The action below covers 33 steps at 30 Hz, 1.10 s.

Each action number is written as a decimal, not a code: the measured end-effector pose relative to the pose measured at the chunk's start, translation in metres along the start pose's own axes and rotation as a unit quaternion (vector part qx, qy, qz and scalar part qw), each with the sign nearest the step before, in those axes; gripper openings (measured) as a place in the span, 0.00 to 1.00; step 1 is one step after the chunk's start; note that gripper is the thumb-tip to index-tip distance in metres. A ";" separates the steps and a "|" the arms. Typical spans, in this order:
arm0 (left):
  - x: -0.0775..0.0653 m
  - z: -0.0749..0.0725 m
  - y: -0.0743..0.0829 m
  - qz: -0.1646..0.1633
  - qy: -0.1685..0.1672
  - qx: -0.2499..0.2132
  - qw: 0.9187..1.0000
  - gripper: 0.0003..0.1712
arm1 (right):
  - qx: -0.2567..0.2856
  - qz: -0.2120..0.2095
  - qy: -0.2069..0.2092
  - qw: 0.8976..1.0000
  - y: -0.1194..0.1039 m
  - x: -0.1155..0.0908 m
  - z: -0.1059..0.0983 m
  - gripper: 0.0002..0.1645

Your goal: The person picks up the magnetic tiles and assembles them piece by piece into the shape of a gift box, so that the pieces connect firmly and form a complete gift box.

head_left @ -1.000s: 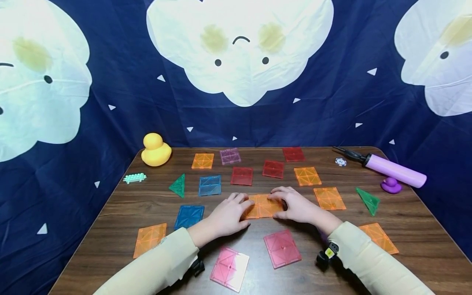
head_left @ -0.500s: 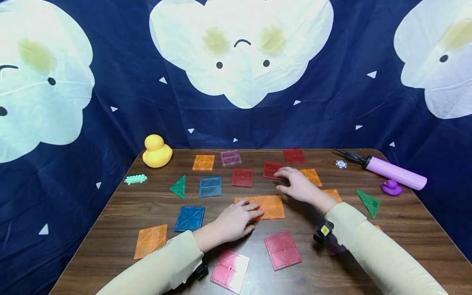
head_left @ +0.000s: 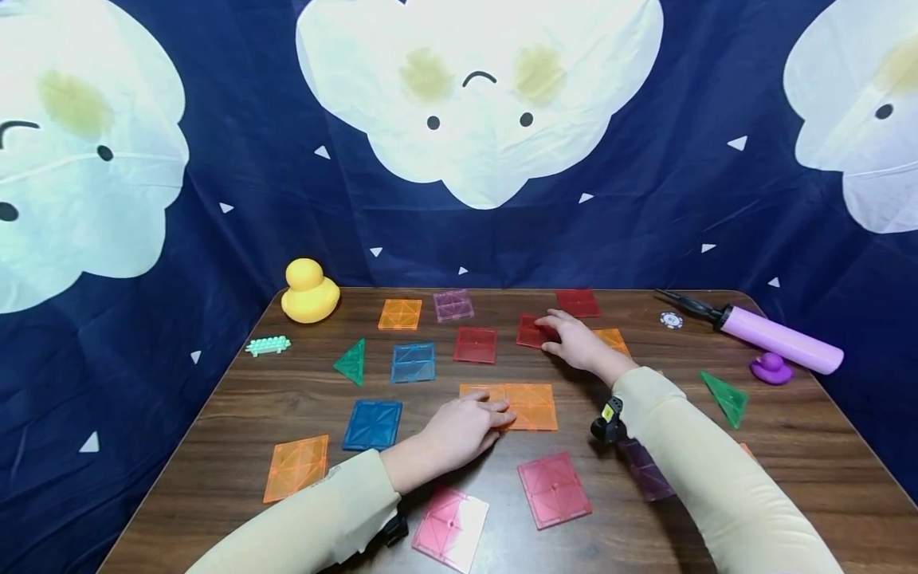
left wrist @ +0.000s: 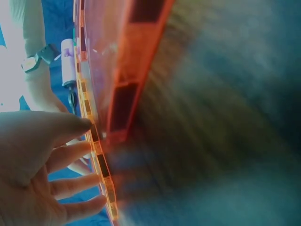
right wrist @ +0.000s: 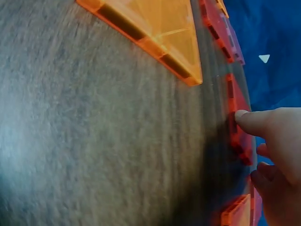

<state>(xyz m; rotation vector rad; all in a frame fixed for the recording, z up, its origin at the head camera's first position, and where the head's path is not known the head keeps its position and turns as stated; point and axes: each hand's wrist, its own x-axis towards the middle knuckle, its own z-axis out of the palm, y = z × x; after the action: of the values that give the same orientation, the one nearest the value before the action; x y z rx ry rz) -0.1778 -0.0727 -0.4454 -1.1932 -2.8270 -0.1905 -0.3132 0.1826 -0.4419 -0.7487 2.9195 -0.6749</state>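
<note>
Two orange square magnetic tiles [head_left: 531, 406] lie side by side, edges meeting, in mid-table. My left hand [head_left: 459, 430] rests on them, its fingers loosely spread over the left tile; the left wrist view shows fingertips along an orange edge [left wrist: 104, 165]. Farther back, my right hand [head_left: 581, 343] holds a red square magnetic tile [head_left: 529, 331] by its right part, the tile flat on the table. In the right wrist view the thumb [right wrist: 247, 120] is against the red tile's [right wrist: 237, 101] near edge, with the fingers toward its far side.
Another red tile [head_left: 475, 345] lies left of the right hand, and blue tiles [head_left: 413, 363] beyond the left hand. Two pink tiles [head_left: 555, 490] lie nearer me. A yellow duck [head_left: 308, 293] stands back left; a purple pump [head_left: 782, 339] lies at right.
My right hand has left the orange tiles and moved back to the red tile. The left hand stays on the orange pair, fingers now flatter across it.
</note>
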 end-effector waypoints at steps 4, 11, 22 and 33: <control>0.002 -0.002 0.001 -0.005 0.006 -0.001 1.000 0.19 | -0.002 -0.004 -0.002 1.000 0.000 0.000 0.003 0.27; 0.003 -0.004 0.003 -0.018 0.002 0.005 1.000 0.19 | 0.009 -0.013 -0.015 1.000 -0.005 -0.010 0.003 0.27; 0.002 -0.007 0.006 -0.019 -0.008 0.014 1.000 0.19 | 0.015 -0.036 -0.042 0.998 -0.022 -0.031 0.009 0.26; 0.003 -0.006 0.007 -0.024 -0.011 0.021 0.999 0.19 | 0.027 -0.045 -0.051 0.997 -0.028 -0.039 0.011 0.25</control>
<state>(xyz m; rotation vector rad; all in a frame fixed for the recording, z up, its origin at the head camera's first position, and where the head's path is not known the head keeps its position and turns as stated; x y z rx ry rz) -0.1749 -0.0670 -0.4384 -1.1271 -2.8644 -0.1215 -0.2644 0.1746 -0.4421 -0.8862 2.7799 -0.6979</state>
